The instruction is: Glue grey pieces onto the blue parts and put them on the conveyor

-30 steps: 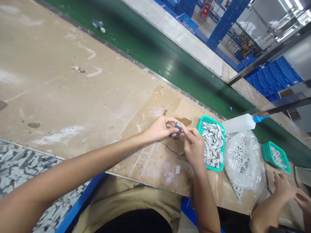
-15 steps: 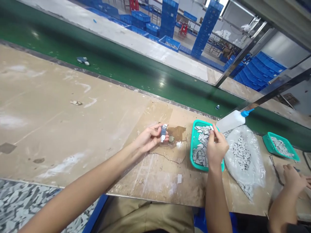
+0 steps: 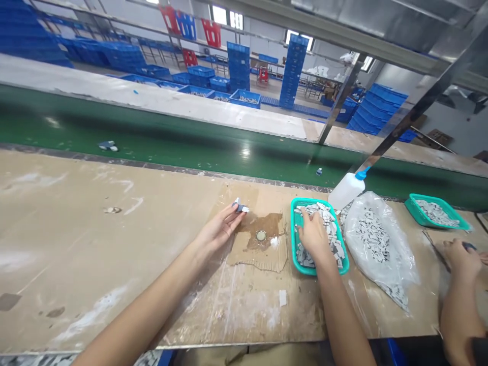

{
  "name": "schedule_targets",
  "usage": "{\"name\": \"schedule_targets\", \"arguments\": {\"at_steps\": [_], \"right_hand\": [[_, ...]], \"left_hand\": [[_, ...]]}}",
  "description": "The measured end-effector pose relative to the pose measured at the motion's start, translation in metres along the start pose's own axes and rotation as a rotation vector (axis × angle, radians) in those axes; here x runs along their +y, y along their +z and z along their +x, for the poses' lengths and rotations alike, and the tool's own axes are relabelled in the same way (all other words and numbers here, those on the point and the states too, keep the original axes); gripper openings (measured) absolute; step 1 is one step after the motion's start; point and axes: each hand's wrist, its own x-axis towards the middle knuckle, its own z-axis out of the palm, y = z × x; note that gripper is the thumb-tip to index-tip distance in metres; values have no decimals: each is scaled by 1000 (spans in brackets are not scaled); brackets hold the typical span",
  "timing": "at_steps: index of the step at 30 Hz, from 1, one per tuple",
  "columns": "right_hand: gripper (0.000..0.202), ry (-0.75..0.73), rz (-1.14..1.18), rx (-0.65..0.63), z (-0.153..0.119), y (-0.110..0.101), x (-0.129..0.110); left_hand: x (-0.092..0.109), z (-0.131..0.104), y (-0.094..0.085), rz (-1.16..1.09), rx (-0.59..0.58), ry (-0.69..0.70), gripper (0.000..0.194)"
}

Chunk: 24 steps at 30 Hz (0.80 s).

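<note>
Left of the basket [image 3: 293,229], my left hand [image 3: 220,227] pinches a grey-and-white piece [image 3: 240,207]. Inside it, my half-curled right hand [image 3: 314,234] reaches pale chips [image 3: 331,229], grip unclear.

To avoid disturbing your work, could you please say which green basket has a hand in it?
The green basket left of the plastic bag: the right hand reaches into it; the far right basket has none.

Basket [image 3: 293,234]: glossy plastic, wall with small holes. Pieces [image 3: 335,239] inside: matt, seem hard plastic to us. Part [image 3: 241,208] we hold: similar look. Bag [image 3: 404,269]: thin clear plastic, wrinkled, shiny. Bottle [image 3: 346,191]: smooth plastic, soft sheen. Belt [image 3: 171,152]: smooth, glossy; we see light reflected. Cardboard [image 3: 244,255]: rough torn edge, ribs visible. Table top [image 3: 160,229]: mostly matt, scuffed, white smears. Post [image 3: 339,109]: shiny metal.
</note>
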Motion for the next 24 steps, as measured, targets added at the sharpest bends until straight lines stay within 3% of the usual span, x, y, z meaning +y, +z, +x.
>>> {"name": "schedule_targets", "arguments": {"at_steps": [3,8,13,17,20,24], "right_hand": [[67,1,-4,-55,0,-3,-3],[63,-14,25,-148,3,-12,-6],[45,-20,48,-137,17,-25,-13],[48,-2,62,-126,25,-27,-16],[44,0,76,-149,25,-24,-15],[44,12,95,-161,24,-25,-14]], "left_hand": [[11,19,14,69,4,64,16],[40,72,47,198,55,198,23],[59,119,70,393,102,381,22],[72,143,77,713,106,586,25],[82,156,85,1054,105,640,31],[83,165,103,1442,264,701,30]]}}
